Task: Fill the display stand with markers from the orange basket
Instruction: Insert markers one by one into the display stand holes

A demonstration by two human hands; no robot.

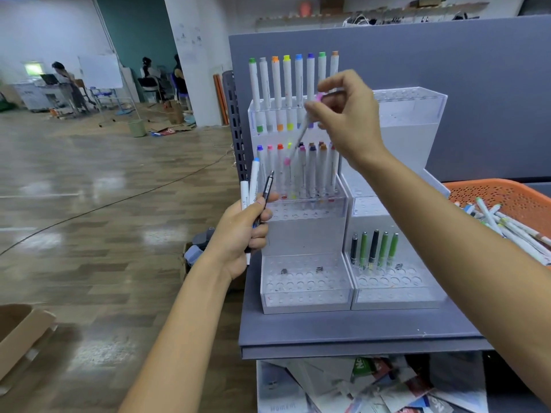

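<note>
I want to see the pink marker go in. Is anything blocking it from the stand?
Nothing visible does. The right hand holds the pink marker tilted just above the middle row of the display stand; only the neighbouring markers crowd the spot.

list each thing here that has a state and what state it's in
right hand: shut on pink marker, tilted over the middle tier
left hand: shut on spare markers and a dark pen
left display stand: top two tiers partly filled, bottom tier without markers
right display stand: five pens in bottom tier
orange basket: holds loose markers
</note>
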